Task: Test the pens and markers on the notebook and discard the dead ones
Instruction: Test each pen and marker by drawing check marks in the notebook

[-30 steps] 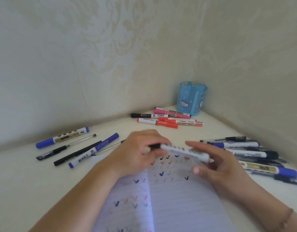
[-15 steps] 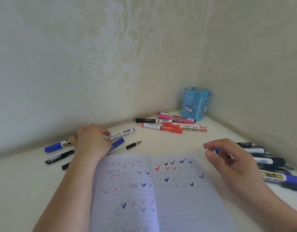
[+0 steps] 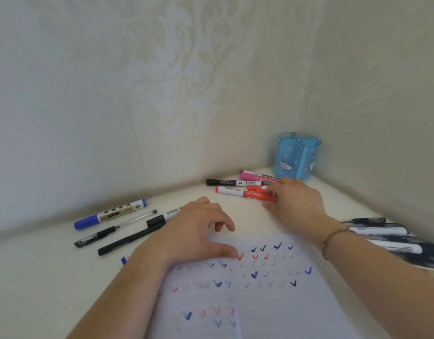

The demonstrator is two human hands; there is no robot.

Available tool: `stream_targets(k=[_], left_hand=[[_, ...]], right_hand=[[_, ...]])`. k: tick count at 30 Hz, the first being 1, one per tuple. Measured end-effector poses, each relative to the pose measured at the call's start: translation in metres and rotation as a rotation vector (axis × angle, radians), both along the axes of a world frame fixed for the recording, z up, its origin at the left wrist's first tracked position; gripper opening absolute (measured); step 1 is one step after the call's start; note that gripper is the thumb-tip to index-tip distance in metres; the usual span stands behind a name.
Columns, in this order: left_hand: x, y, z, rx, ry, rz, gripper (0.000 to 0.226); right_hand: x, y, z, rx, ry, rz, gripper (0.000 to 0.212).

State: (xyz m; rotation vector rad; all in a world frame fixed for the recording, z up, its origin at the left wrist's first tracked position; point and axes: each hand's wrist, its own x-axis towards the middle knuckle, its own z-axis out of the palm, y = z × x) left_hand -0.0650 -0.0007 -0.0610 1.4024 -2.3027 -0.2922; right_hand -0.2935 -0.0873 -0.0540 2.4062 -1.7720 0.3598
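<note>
Patterned cream walls [image 3: 162, 81] meet in a corner ahead of you, over a pale desk [image 3: 35, 277]; your open notebook [image 3: 272, 302] lies under both forearms, its pages dotted with red, blue and black ticks; your left hand [image 3: 199, 231] rests at the notebook's top edge with fingers loosely curled and holding nothing, thumb tip touching the page; your right hand [image 3: 294, 201] reaches forward past the notebook and its fingers curl onto the red marker [image 3: 245, 193] in the far cluster, though whether they truly grip it I cannot tell; beyond that hand stands a blue pen cup [image 3: 296, 155] in the corner; beside your right fingers lie a pink whiteboard marker [image 3: 252, 176] and a black-capped marker [image 3: 225, 183]; off your right wrist, a blurred heap of dark markers [image 3: 387, 238]; left of your left hand, a blue-capped marker [image 3: 108, 214], a clear pen [image 3: 113, 228], a black pen [image 3: 130, 241]; a white marker [image 3: 162, 217] runs under your left knuckles.
</note>
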Motion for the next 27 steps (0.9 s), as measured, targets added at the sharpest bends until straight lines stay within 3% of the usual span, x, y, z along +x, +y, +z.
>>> stream_targets(k=[7, 13, 19, 27], left_hand=[[-0.004, -0.002, -0.005, -0.149, 0.058, 0.015, 0.037], [-0.008, -0.003, 0.0, -0.414, 0.352, 0.23, 0.026], [-0.019, 0.003, -0.003, -0.318, 0.375, -0.041, 0.03], [-0.018, 0.008, 0.002, -0.186, 0.366, -0.102, 0.044]], right_hand=[[0.016, 0.004, 0.01, 0.044, 0.027, 0.013, 0.016], [-0.005, 0.049, 0.031, 0.289, -0.512, 0.091, 0.015], [-0.019, 0.089, 0.028, 0.598, -1.23, 0.037, 0.007], [-0.011, 0.101, 0.021, 0.757, -1.327, 0.222, 0.012]])
